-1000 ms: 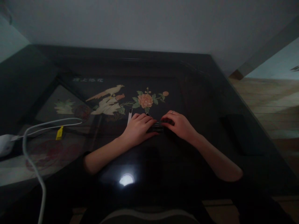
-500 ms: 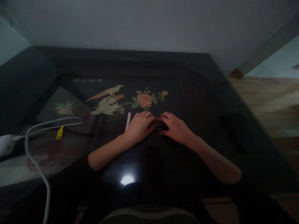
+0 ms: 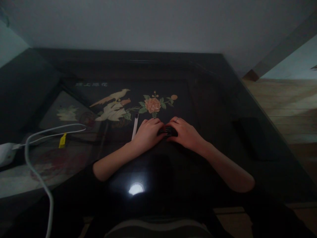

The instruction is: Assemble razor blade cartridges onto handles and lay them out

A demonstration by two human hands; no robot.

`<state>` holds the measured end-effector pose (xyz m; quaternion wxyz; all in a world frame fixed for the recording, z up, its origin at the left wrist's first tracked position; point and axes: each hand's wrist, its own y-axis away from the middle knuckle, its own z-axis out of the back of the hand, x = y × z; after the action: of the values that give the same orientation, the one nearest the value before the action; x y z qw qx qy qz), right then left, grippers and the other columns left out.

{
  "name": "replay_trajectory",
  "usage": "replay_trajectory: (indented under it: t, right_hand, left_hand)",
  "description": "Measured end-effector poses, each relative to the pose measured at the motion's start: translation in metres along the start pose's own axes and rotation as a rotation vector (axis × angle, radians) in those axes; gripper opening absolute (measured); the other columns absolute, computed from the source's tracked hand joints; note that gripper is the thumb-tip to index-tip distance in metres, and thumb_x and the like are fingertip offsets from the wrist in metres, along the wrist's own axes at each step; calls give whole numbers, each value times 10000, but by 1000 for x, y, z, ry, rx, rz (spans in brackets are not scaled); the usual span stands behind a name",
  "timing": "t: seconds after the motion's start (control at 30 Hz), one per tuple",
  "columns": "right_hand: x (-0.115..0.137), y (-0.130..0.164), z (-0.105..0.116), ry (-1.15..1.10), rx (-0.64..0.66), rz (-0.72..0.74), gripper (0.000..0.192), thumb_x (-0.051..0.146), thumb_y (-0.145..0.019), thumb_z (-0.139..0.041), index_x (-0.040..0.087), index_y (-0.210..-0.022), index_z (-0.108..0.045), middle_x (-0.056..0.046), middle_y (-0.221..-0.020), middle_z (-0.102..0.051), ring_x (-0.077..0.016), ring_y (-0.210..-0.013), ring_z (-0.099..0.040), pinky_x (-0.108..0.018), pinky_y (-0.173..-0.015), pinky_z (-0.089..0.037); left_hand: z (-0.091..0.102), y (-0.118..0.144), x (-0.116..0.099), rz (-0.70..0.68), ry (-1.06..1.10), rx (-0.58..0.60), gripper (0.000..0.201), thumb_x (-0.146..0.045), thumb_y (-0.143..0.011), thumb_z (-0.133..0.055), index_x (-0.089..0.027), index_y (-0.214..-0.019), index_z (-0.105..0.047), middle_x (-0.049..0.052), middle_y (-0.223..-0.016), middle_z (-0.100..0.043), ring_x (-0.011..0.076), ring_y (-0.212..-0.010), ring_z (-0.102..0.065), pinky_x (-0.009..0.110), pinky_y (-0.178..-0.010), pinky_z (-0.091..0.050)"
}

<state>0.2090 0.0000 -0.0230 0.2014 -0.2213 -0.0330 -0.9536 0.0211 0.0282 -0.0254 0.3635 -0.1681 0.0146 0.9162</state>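
Note:
In the middle of the dark glossy table (image 3: 210, 178), my left hand (image 3: 150, 130) and my right hand (image 3: 185, 134) meet around a small dark object (image 3: 169, 131) with thin pale lines on it. Fingers and thumbs of both hands curl against it from either side, hiding most of it. The dim light leaves its kind unclear. A ring sits on a finger of my right hand. Just left of my left hand lies a slim white stick (image 3: 135, 127) with a dark end, its lower part covered by the hand.
A dark flat rectangular object (image 3: 259, 138) lies at the right. At the left are a white adapter (image 3: 7, 154) and a pale cable (image 3: 37, 172) with a yellow tag (image 3: 62, 140). A flower-and-bird inlay (image 3: 153, 105) decorates the tabletop. A wall (image 3: 128, 26) rises behind.
Both hands stay in nearly the same place around the dark object, with only slight finger movement. The whole view has shifted a little.

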Motion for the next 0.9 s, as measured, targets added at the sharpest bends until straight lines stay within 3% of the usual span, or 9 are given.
replay_trajectory:
  t: [0.37, 0.9]
  right_hand:
    - [3, -1, 4, 24, 54, -5, 408, 307, -769, -754, 150, -1120, -617, -104, -1133, -579, -279, -1069, -580, -421, -891, -518]
    - [1, -1, 4, 9, 69, -17, 402, 318, -772, -748, 175, -1114, -594, -95, -1148, -569, -269, -1068, -584, -405, -851, -522]
  left_hand:
    - [-3, -1, -4, 42, -11, 22, 109, -269, -890, -586, -168, -903, -626, 63, -958, -654, 244, -935, -600, 360, -770, -378]
    - [-3, 0, -4, 18, -13, 19, 116, -257, -898, -585, -153, -925, -629, 75, -965, -650, 251, -931, -592, 362, -757, -373]
